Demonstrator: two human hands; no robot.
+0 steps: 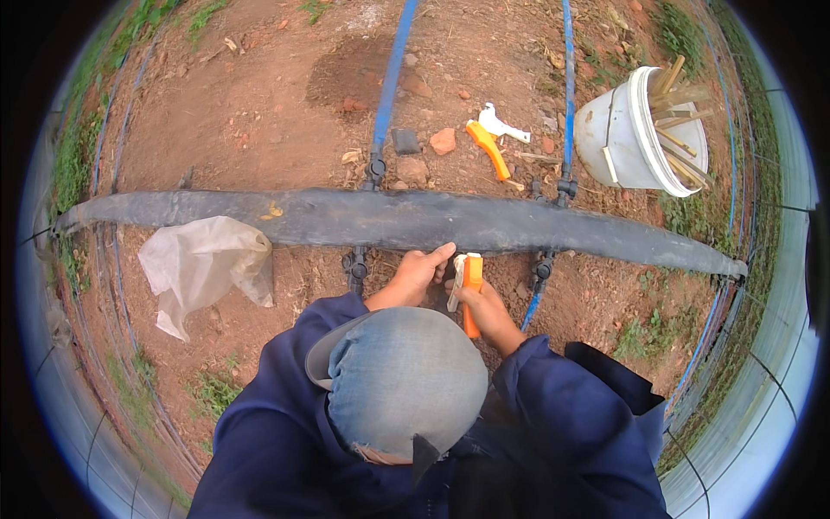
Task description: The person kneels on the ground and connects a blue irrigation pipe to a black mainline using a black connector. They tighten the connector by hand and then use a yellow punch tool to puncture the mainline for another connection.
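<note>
A wide black flat hose [372, 221] runs from left to right across the soil in front of me. My left hand [415, 277] is at its near edge, thumb stretched along the edge and fingers curled under; what they pinch, if anything, is hidden. Just to the right, my right hand [490, 313] is closed around an orange-and-white hand tool [471, 290], held upright close to the hose. Beyond the hose, a white tool with an orange handle [488, 149] lies on the ground. A denim-topped cap [406, 381] covers part of the lower middle.
Blue drip lines [393, 78] join the hose through black valves [374, 170]. A white bucket [618, 134] of sticks leans at the far right. A crumpled translucent plastic bag [203, 264] rests against the hose at left. Stones [443, 141] lie beyond the hose.
</note>
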